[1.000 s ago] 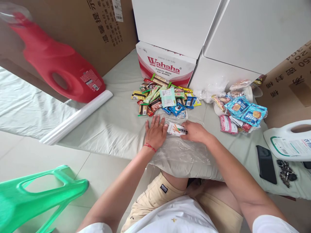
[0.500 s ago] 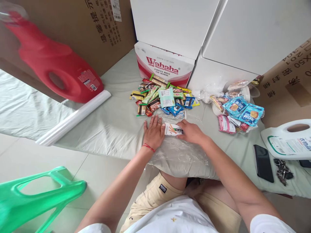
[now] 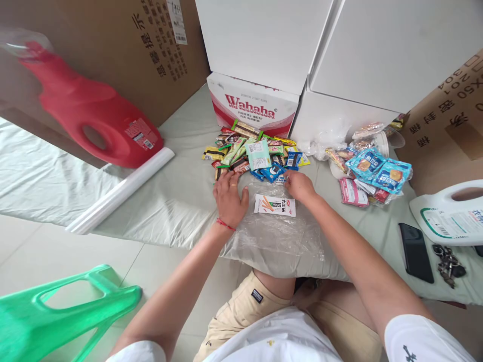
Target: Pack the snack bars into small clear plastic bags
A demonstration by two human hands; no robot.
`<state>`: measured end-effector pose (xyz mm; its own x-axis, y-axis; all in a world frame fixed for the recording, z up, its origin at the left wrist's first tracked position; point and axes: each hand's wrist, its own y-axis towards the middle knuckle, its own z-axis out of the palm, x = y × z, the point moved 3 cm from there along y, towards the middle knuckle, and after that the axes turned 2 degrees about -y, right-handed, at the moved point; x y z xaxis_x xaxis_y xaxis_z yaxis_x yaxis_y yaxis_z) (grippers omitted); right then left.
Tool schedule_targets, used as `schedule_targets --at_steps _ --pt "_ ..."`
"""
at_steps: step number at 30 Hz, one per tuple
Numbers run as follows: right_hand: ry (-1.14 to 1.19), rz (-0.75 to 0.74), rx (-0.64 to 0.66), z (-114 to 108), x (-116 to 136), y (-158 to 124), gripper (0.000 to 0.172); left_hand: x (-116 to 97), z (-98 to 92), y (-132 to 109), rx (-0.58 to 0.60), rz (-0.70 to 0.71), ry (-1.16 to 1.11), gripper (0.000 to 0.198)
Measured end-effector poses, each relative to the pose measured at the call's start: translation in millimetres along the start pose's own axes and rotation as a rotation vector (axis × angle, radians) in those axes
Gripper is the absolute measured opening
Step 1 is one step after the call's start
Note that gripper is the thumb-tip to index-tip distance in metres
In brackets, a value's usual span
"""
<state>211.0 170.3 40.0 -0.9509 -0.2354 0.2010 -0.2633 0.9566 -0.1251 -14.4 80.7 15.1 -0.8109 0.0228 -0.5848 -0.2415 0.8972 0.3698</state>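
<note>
A white snack packet [image 3: 275, 205] printed with orange sticks lies flat on a clear plastic bag [image 3: 279, 239], between my hands and touched by neither. My left hand [image 3: 229, 200] has its fingers spread at the near left edge of a pile of wrapped snacks [image 3: 237, 148]. At the pile's near right edge, my right hand [image 3: 301, 187] has its fingers closed on the end of a white-and-blue snack packet [image 3: 279, 179], mostly hidden under a blue packet [image 3: 273, 171]. A pale green packet [image 3: 258, 154] rests on top of the pile.
Behind the pile stands a Wahaha carton [image 3: 252, 103]. Blue biscuit packs [image 3: 379, 171] and other snacks lie to the right, near a phone [image 3: 415, 252], keys [image 3: 449, 264] and a white jug [image 3: 451, 213]. A red jug [image 3: 98, 115], white roll [image 3: 123, 191] and green stool [image 3: 68, 301] are leftward.
Both hands have let go of the white stick-printed packet, leaving it on the plastic bag. My right hand has moved up to the snack pile; my left has shifted left and slightly up.
</note>
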Motion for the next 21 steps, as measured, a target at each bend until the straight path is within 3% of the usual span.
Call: schedule_targets --at_steps 3,6,9,12,14,17,21 --pt "0.061 -0.072 -0.072 -2.3 -0.4 -6.3 0.024 -2.8 6.4 22.7 0.11 0.009 -0.069 0.083" --pt "0.144 -0.131 -0.139 -8.4 -0.7 -16.8 0.019 -4.9 18.3 33.3 0.274 0.004 -0.248 0.105" --pt "0.202 -0.144 -0.204 -12.5 -2.0 -24.7 0.021 -7.2 23.3 27.5 0.354 0.032 -0.363 0.113" --pt "0.254 -0.141 -0.241 -12.0 -3.2 -29.8 0.021 -2.9 21.8 16.1 0.365 -0.001 -0.303 0.121" --pt "0.311 -0.172 -0.258 -11.3 -2.9 -35.0 0.02 7.3 20.7 11.7 0.375 -0.122 -0.288 0.116" --pt "0.387 -0.246 -0.286 -12.2 -2.1 -48.9 0.021 27.2 19.2 10.4 0.387 -0.287 -0.412 0.09" --pt "0.411 -0.334 -0.235 -8.2 -5.4 -73.9 0.024 44.9 12.3 8.7 0.398 -0.264 -0.49 0.041"
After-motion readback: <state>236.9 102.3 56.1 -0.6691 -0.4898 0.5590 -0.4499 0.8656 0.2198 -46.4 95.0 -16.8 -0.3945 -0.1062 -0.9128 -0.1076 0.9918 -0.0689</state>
